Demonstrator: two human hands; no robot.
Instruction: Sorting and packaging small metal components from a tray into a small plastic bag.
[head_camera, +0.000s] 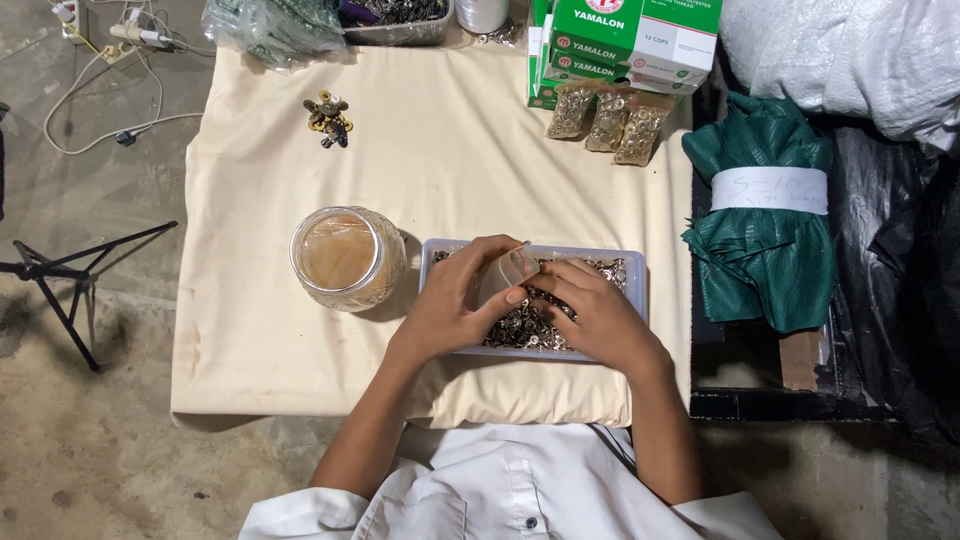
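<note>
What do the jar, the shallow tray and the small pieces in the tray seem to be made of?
The jar looks like clear glass or hard plastic: it is see-through with a bright rim. The tray seems pale, thin plastic with a matte finish. The small pieces look like metal, since they shine silvery. The left hand holds a small clear cup, probably plastic.

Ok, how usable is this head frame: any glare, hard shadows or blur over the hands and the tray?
Head view: even, soft light; the cream cloth is bright but not blown out. The jar casts only a faint shadow to its right. Left hand and right hand are sharp over the tray; the small clear cup is hard to make out. Right edge falls dark.
</note>
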